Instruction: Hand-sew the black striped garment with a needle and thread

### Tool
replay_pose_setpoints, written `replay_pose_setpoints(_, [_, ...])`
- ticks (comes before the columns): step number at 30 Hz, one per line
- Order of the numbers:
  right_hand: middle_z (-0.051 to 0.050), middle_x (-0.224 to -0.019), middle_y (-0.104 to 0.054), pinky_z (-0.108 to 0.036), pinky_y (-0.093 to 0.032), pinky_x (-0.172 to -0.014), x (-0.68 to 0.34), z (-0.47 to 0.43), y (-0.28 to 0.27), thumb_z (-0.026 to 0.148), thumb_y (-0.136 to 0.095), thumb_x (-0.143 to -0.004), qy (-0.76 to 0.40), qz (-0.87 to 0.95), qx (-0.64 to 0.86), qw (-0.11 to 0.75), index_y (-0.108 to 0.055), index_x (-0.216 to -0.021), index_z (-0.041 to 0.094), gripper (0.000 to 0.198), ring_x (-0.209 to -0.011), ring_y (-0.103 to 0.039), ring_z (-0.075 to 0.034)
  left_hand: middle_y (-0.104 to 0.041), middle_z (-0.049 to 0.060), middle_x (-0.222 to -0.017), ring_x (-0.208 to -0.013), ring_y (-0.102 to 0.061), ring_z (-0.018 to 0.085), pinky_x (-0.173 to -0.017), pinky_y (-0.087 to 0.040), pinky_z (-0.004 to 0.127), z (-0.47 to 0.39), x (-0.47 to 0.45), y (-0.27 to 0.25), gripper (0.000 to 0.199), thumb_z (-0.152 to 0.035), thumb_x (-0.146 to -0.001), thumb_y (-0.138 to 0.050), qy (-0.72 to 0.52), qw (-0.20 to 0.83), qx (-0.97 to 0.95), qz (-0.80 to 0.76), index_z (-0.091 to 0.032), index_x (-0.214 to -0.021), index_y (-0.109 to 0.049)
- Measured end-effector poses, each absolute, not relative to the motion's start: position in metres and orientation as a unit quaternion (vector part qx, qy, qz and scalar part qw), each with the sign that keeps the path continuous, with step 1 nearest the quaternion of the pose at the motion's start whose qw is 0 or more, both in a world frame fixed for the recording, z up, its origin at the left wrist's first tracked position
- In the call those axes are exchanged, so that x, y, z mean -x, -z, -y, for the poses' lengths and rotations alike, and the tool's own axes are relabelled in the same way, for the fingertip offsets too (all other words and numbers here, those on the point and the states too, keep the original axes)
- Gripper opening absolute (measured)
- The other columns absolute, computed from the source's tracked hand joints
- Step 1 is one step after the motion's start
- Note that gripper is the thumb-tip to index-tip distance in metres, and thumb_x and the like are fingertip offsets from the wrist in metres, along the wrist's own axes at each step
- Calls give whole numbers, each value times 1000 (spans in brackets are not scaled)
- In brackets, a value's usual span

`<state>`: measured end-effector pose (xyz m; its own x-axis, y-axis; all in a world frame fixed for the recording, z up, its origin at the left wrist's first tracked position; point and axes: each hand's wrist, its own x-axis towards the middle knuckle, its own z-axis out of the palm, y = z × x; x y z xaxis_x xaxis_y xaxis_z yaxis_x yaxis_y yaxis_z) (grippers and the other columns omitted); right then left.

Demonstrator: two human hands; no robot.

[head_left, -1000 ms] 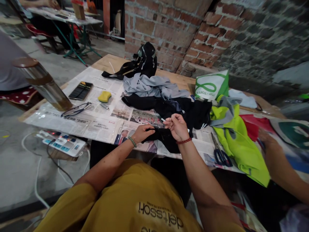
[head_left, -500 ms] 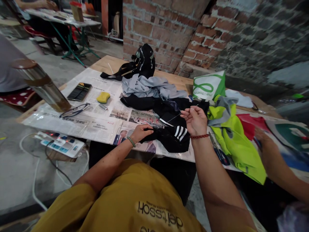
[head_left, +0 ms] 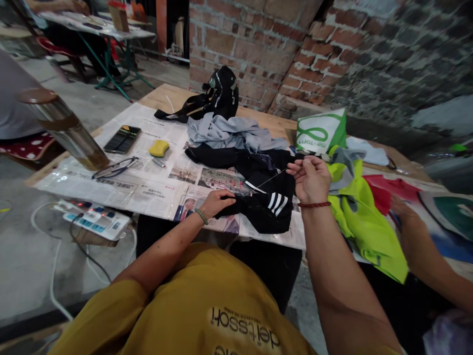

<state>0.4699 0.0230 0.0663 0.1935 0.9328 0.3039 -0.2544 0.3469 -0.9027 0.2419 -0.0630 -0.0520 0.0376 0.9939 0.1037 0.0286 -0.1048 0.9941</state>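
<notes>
My left hand (head_left: 218, 203) pinches the edge of a black garment (head_left: 264, 224) with white stripes, which lies bunched at the table's front edge. A thin pale thread (head_left: 271, 178) runs taut from the black cloth up to my right hand (head_left: 309, 177). The fingers of that hand are closed on the thread, raised above the cloth and apart from it. Whether a needle is between those fingers is too small to make out. Behind the garment lie more black fabric (head_left: 218, 157) and a crumpled grey cloth (head_left: 236, 134).
Newspaper under clear plastic covers the table. On the left stand a steel flask (head_left: 66, 130), glasses (head_left: 115, 167), a phone (head_left: 122, 139) and a yellow sponge (head_left: 158, 148). A fluorescent vest (head_left: 364, 222) and another person's hand (head_left: 404, 217) are at right. A power strip (head_left: 94, 220) sits lower left.
My right hand has moved a little to the right, away from the garment, drawing out a longer stretch of thread. My left hand stays on the cloth.
</notes>
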Motion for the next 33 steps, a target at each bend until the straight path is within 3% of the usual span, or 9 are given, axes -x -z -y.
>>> replay_pose_setpoints(9, [4,-66,-62,-23,-53,-51,-460,-25,-52,28,-65,-73,-385,517,394,655,-55,-84,19,17,-58,-65,-12,-65,3,-76,-72,-58,13,-72,-45,25,62,-242,54,15,-24,-65,-66,-532,453,-549,-459,-13,-75,-68])
replay_pose_setpoints(13, [1,-72,-64,-26,-53,-61,-442,-10,-25,25,-57,-80,-274,716,418,488,-63,-86,21,10,-64,-63,-12,-66,4,-80,-75,-59,13,-74,-46,26,63,-241,53,14,-21,-68,-65,-533,418,-580,-452,-14,-79,-69])
replay_pose_setpoints(16, [-4,-84,-65,-28,-51,-72,-429,2,-4,17,-49,-83,-143,853,364,346,-66,-88,23,19,-79,-62,-15,-65,3,-79,-74,-59,13,-75,-46,26,63,-240,53,11,-18,-69,-64,-532,389,-605,-446,-15,-78,-69])
replay_pose_setpoints(20, [-7,-95,-64,-26,-48,-70,-420,13,10,11,-44,-84,-39,909,344,232,-66,-99,23,29,-82,-60,-15,-64,4,-82,-81,-58,14,-80,-47,28,63,-238,54,13,-11,-69,-60,-546,340,-642,-417,-17,-75,-70])
replay_pose_setpoints(33, [-8,-99,-57,-29,-41,-70,-427,35,4,13,-45,-85,43,920,333,205,-67,-97,25,28,-81,-52,-18,-57,3,-84,-80,-56,12,-76,-47,25,71,-241,57,20,-5,-70,-55,-514,267,-721,-381,-18,-73,-70])
